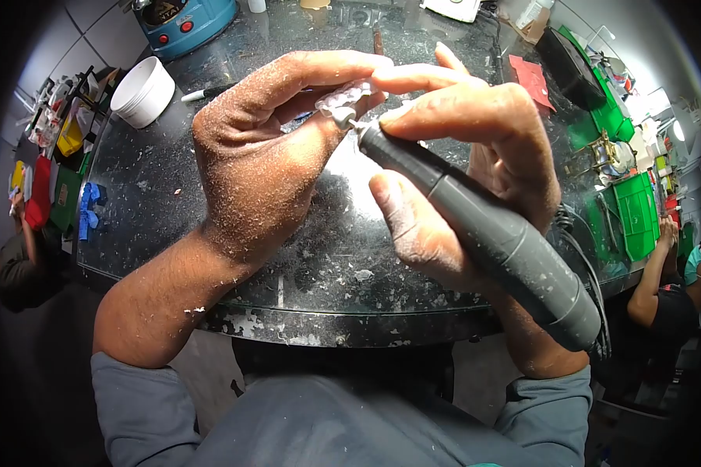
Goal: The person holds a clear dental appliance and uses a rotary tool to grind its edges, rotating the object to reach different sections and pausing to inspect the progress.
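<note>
My left hand, dusted with pale grit, pinches a small whitish dental model with tooth-like bumps between thumb and fingers. In my right hand lies a black rotary handpiece, gripped like a pen, its cable trailing from the rear end. The short tip of the handpiece points at the near underside of the model and appears to touch it. Fingertips of both hands meet just above the model. My right thumb stands a little off the handpiece's body.
The dark tabletop is strewn with white dust and chips. A white tub and a marker stand at left, a blue machine behind them. Green bins and a red piece are at right. Other people sit at both sides.
</note>
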